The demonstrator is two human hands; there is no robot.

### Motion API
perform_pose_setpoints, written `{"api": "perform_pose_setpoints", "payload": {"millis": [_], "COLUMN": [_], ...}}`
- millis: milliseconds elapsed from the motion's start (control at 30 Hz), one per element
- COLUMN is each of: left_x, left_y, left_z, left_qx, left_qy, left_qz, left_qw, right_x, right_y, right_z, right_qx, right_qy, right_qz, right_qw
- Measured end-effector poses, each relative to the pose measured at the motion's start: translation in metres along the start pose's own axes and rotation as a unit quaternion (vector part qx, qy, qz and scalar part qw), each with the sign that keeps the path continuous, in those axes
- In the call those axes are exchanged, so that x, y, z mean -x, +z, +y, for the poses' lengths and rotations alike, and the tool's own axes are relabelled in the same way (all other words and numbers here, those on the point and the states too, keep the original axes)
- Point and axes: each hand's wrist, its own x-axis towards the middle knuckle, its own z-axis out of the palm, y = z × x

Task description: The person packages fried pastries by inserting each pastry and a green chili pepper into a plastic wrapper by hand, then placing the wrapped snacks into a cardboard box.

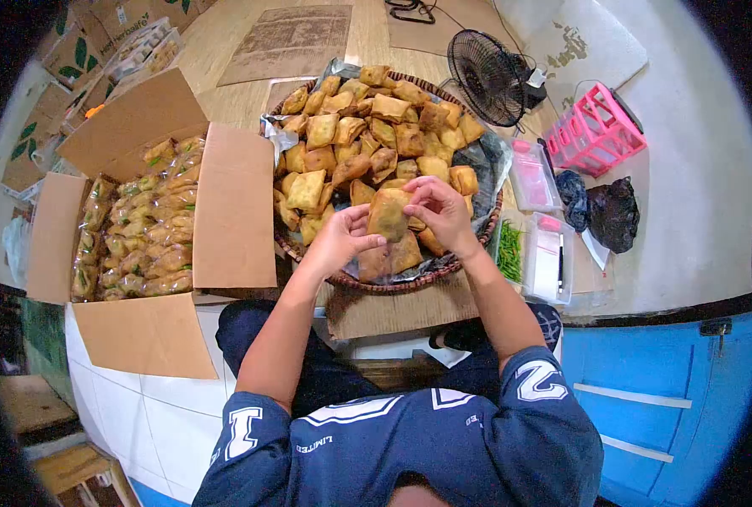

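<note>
A golden-brown fried pastry (388, 213), squarish and puffed, is held up over the near side of a round woven basket (367, 283). My left hand (345, 238) grips its left edge, fingers behind and thumb in front. On the upper right edge, my right hand (439, 211) pinches it between thumb and fingers. Many more fried pastries (355, 135) are heaped in the basket, which is lined with dark plastic or paper (490, 156). Two browner pieces (391, 256) lie just below the held one.
To the left stands an open cardboard box (232, 211) full of wrapped pastries (148, 228). On the right are green chillies (509, 251), clear plastic containers (549, 258), a pink basket (594, 131) and black plastic bags (613, 215). A black fan (487, 78) sits behind the woven basket.
</note>
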Motion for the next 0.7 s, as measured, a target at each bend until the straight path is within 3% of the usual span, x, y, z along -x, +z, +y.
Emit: {"api": "perform_pose_setpoints", "payload": {"millis": [100,167,300,367,467,700], "left_x": [-0.002,-0.002,-0.003,-0.004,-0.003,-0.004], "left_y": [-0.003,-0.003,-0.004,-0.004,-0.003,-0.004], "left_z": [-0.004,-0.003,-0.005,-0.006,-0.006,-0.008], "left_qx": [-0.003,0.000,-0.025,-0.040,-0.031,-0.003], "left_qy": [0.027,0.021,0.022,0.024,0.024,-0.001], "left_qz": [0.005,0.016,0.046,0.051,0.051,0.055], "left_qw": [1.000,1.000,0.998,0.998,0.998,0.998], "right_x": [-0.001,-0.001,-0.003,-0.003,-0.003,-0.004], "right_y": [-0.001,0.001,0.005,0.006,0.006,0.016], "right_z": [0.008,0.010,0.010,0.014,0.015,0.012], "right_qx": [-0.010,-0.027,-0.090,-0.094,-0.095,-0.094], "right_qy": [-0.013,0.099,0.078,0.013,0.063,0.080], "right_qz": [-0.028,-0.042,-0.039,-0.048,-0.043,-0.040], "right_qw": [0.999,0.994,0.992,0.994,0.993,0.992]}}
